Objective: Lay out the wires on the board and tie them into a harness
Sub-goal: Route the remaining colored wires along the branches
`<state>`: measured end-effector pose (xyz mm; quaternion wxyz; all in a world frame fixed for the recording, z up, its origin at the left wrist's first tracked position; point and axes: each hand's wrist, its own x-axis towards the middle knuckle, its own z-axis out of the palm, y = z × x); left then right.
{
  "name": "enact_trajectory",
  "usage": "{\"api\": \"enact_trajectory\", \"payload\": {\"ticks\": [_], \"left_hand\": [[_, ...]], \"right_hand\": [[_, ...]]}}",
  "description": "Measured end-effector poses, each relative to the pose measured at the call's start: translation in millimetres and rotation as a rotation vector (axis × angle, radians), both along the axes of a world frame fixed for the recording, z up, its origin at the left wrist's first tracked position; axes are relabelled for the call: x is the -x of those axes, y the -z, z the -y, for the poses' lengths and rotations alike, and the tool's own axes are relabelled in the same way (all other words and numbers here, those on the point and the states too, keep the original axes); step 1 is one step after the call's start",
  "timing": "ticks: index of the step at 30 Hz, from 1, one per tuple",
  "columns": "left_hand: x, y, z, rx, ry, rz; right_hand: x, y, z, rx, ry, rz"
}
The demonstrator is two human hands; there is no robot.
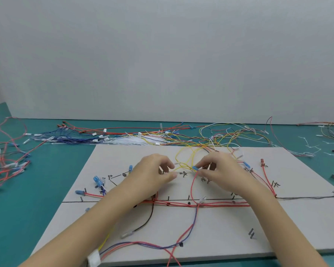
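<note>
- nearest to me, my two forearms are reaching forward over the near edge of the board (229,228), and a white connector (94,258) is lying at that edge beside my left arm, with red and blue wires (143,244) trailing from it.
- my left hand (152,173) is hovering over the middle of the board, fingers curled, thumb and fingertips pinching a thin yellow wire (183,166).
- my right hand (222,170) is sitting just beside it, pinching a small blue terminal (195,168) between thumb and forefinger; the yellow wire and a red wire (192,185) are meeting at that terminal.
- the yellow wire is looping up from my fingers toward the far edge of the board.
- the red wire is curving down to a bundle of red wires (210,204) that is running left to right along a drawn line, between short dark pegs (189,197).
- a black wire (147,220) is dropping from that bundle toward me and ending in a clear terminal.
- blue terminals (96,180) are lying on the left part of the board near handwritten marks i can't read.
- the board is resting on a teal table (27,199).
- beyond the board, a long tangle of loose wires (123,135) in red, blue, yellow and white is spreading along the table below a pale wall.
- another heap of red wires (6,160) is lying to the far left.
</note>
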<state>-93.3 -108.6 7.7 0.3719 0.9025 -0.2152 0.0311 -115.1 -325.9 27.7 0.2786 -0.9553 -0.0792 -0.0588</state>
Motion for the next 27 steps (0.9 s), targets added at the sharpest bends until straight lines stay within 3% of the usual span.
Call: {"api": "enact_trajectory", "payload": {"ticks": [9, 13, 20, 23, 27], "left_hand": [[-6.7, 0.6, 16.0, 0.087, 0.072, 0.028], [-9.8, -8.3, 24.8, 0.159, 0.12, 0.014], [-18.8, -2.2, 35.7, 0.049, 0.089, 0.029], [-24.1, 1.4, 37.4, 0.109, 0.051, 0.036], [-27.9, 9.8, 38.1, 0.146, 0.012, -0.036]], "right_hand": [[30.6, -21.7, -19.0, -0.552, -0.213, 0.058], [43.2, -29.2, -30.2, -0.647, -0.328, 0.092], [56.4, -38.8, -28.1, -0.997, -0.524, -0.096], [61.4, -40.7, -24.6, -0.962, -0.695, -0.33], [65.1, -37.8, -27.5, -0.671, -0.771, -0.576]]}}
